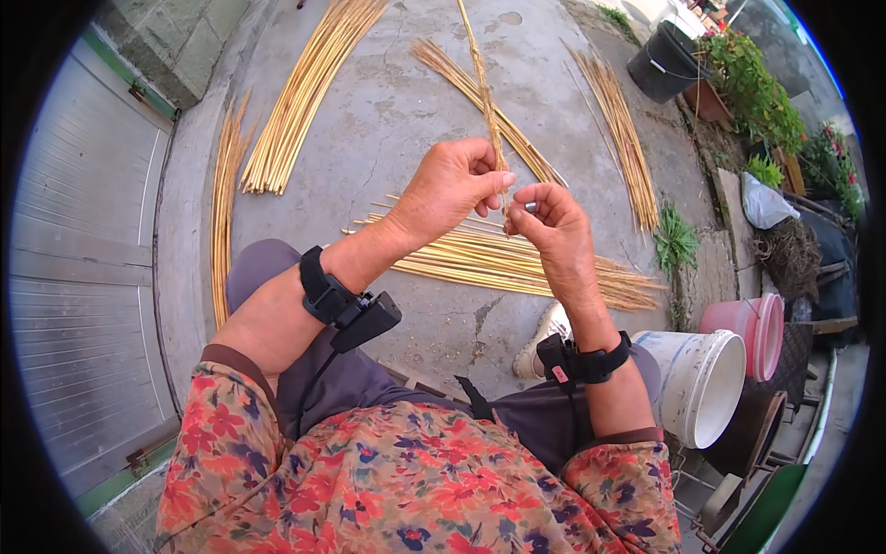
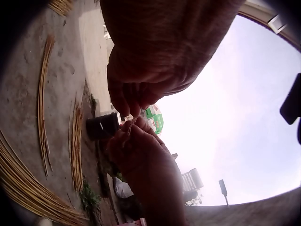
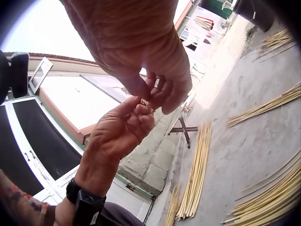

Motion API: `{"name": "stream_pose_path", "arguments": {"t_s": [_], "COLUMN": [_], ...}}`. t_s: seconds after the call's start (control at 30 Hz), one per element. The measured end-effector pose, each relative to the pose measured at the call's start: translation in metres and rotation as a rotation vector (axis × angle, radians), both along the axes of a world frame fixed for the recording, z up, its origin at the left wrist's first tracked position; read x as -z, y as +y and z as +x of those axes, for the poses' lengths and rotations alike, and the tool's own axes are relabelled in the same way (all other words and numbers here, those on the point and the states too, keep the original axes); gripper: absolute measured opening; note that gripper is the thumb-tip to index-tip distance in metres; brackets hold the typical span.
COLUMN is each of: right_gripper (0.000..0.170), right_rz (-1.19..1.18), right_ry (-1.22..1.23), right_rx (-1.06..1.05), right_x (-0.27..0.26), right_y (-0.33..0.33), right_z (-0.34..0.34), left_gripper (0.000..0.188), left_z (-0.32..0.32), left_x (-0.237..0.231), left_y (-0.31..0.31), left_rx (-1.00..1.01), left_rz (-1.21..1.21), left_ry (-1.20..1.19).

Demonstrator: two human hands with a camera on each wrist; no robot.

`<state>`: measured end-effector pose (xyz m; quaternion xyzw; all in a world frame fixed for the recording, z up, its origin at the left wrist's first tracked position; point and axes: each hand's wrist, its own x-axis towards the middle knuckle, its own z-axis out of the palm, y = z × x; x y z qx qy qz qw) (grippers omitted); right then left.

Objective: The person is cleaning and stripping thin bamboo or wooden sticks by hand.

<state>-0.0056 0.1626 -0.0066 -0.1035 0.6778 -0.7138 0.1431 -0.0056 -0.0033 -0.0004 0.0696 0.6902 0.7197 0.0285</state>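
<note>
In the head view my left hand (image 1: pixel 452 185) grips a dried straw-coloured stalk (image 1: pixel 480 74) near its frayed lower end. The stalk rises away from me, past the top edge of the view. My right hand (image 1: pixel 558 231), with a ring on one finger, pinches the wispy tip just below the left thumb. Both hands meet at the fingertips, over a wide bundle of stalks (image 1: pixel 480 258) on the ground. From the right wrist, the curled fingers of the left hand (image 3: pixel 122 127) show beside the reddish tip (image 3: pixel 146 102); the fingers partly hide it.
More stalk bundles lie on the concrete: a thick one (image 1: pixel 309 102) at the far left, a crossed one (image 1: pixel 517 138) behind the hands, another (image 1: pixel 623 138) at right. A black bucket (image 1: pixel 666 63), a white bucket (image 1: pixel 688 383) and a pink bucket (image 1: pixel 748 337) stand along the right side.
</note>
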Motion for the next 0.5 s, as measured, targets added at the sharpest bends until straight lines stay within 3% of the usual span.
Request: {"name": "stream_pose_path", "arguments": {"t_s": [0.5], "right_gripper": [0.011], "right_rz": [0.174], "right_ry": [0.079], "right_rx": [0.072], "right_x": [0.0065], "right_y": [0.003], "right_z": [-0.0066], "left_gripper": [0.011], "left_z": [0.0074], "left_x": [0.0051], "left_y": [0.0091], "left_rx": [-0.015], "left_rz": [-0.149], "left_ry": [0.137]}}
